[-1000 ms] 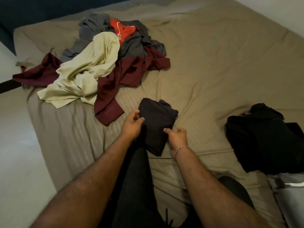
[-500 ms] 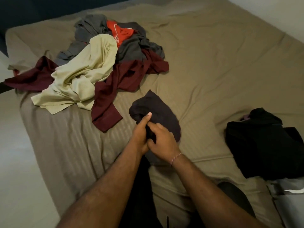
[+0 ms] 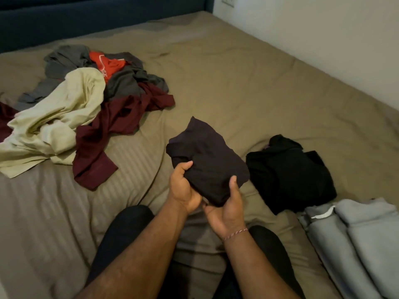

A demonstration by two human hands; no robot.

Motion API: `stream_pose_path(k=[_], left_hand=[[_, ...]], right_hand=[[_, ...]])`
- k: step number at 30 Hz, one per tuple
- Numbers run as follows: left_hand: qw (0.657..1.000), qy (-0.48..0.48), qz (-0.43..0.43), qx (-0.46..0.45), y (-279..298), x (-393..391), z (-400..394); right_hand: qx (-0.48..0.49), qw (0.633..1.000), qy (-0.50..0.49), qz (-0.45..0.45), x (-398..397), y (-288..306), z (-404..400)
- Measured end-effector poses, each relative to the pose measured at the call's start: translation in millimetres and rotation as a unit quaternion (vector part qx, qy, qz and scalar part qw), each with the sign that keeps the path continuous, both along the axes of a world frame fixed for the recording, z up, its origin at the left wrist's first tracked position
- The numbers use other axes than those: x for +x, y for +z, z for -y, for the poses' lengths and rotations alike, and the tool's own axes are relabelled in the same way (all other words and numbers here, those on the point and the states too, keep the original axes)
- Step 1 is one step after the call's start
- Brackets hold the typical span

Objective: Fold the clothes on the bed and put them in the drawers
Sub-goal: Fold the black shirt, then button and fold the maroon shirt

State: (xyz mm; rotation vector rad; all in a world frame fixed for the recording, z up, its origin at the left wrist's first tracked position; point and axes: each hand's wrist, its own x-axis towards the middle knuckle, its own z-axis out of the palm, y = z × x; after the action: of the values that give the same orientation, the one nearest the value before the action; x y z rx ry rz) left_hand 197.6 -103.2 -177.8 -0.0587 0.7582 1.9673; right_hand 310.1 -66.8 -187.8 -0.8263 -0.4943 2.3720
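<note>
Both hands, left (image 3: pixel 183 190) and right (image 3: pixel 226 209), grasp the folded dark garment (image 3: pixel 207 162); light and limp, it looks best supported from underneath.

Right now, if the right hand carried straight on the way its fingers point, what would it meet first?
The right hand grips the folded dark garment and points up and away over the bed. Past the garment, only bare olive sheet seems to lie ahead, though depth is unclear.

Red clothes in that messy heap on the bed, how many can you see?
1 bright red piece, near the top of the heap among grey clothes. The dark maroon pieces lower down are a different colour. More may be buried underneath.
</note>
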Motion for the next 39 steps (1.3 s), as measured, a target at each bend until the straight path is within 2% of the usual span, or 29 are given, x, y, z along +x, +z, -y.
stream_pose_path(k=[5, 12, 14, 15, 18, 20, 24, 26, 28, 32, 36, 39], left_hand=[[0.998, -0.043, -0.010, 0.034, 15, 47, -45], [0.984, -0.170, 0.010, 0.055, 46, 125, -155], [0.978, -0.208, -0.010, -0.014, 41, 137, -184], [0.969, -0.228, -0.043, -0.084, 34, 141, -192], [0.899, -0.299, -0.148, -0.284, 4, 148, -199], [0.871, -0.326, -0.169, -0.328, -15, 147, -192], [0.857, -0.346, -0.200, -0.327, -34, 140, -173], [0.860, -0.330, -0.211, -0.327, -37, 129, -156], [0.876, -0.288, -0.219, -0.320, -40, 107, -135], [0.903, -0.153, -0.234, -0.325, -36, 49, -78], [0.920, -0.045, -0.207, -0.329, -20, -18, -8], [0.907, 0.001, -0.216, -0.362, -16, -63, 35]], right_hand=[[0.094, 0.983, -0.157, 0.020, 44, 19, -48], [0.129, 0.942, -0.307, 0.042, 127, 33, -143], [0.096, 0.941, -0.310, 0.092, 143, 29, -168], [0.057, 0.940, -0.308, 0.134, 147, 24, -175], [-0.066, 0.916, -0.281, 0.280, 155, -4, -177], [-0.066, 0.899, -0.292, 0.320, 148, -20, -164], [-0.054, 0.877, -0.326, 0.348, 113, -29, -123], [-0.078, 0.901, -0.269, 0.331, 91, -30, -98], [-0.088, 0.939, -0.159, 0.292, 67, -25, -79], [-0.024, 0.970, -0.031, 0.238, 15, -20, -62], [0.031, 0.972, 0.087, 0.215, -48, -17, -30], [0.106, 0.947, 0.183, 0.243, -85, -17, -14]])
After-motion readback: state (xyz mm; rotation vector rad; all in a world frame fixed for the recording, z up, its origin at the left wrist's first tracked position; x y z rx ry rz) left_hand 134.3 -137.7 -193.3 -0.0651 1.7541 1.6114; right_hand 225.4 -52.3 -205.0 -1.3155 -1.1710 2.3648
